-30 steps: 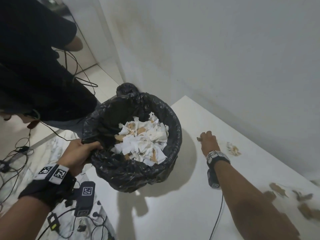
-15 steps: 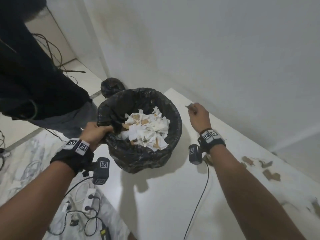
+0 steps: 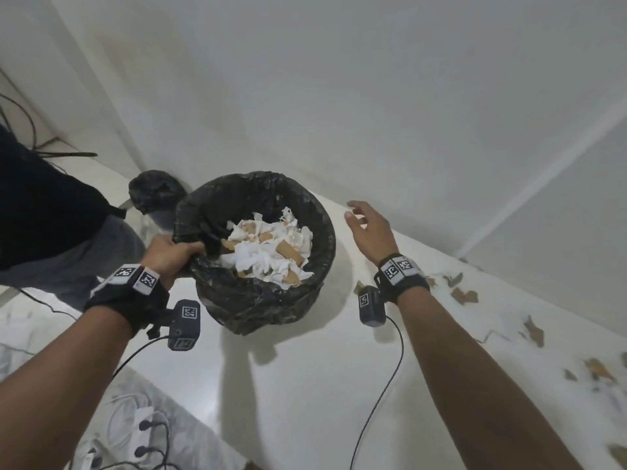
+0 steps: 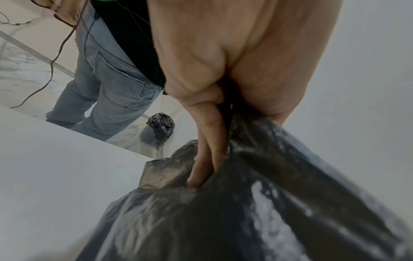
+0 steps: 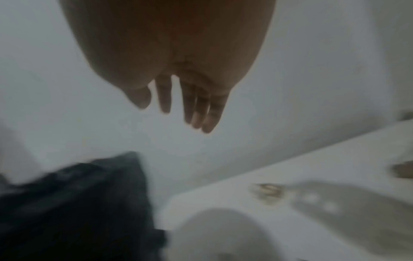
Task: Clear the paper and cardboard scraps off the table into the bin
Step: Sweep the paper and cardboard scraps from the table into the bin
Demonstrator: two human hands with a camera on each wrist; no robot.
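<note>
A bin lined with a black bag (image 3: 258, 300) stands on the white table (image 3: 305, 385), heaped with white paper and brown cardboard scraps (image 3: 268, 252). My left hand (image 3: 173, 257) grips the bag's near rim, fingers curled over the plastic (image 4: 208, 169). My right hand (image 3: 364, 225) hovers just right of the bin's rim with fingers spread and nothing in it; the right wrist view shows its straight fingers (image 5: 190, 104) above the bag (image 5: 78, 203). Several brown and white scraps (image 3: 464, 295) lie along the table's right side by the wall.
A person in jeans and a dark top (image 3: 51, 232) stands to the left beyond the table. A second small black bag (image 3: 154, 189) sits on the floor behind the bin. Cables and plugs (image 3: 135, 435) lie on the floor at the lower left. The wall runs close behind.
My right hand carried a small scrap from the table up to the bin and now is spread with nothing in it. The left hand kept its grip on the bag rim.
</note>
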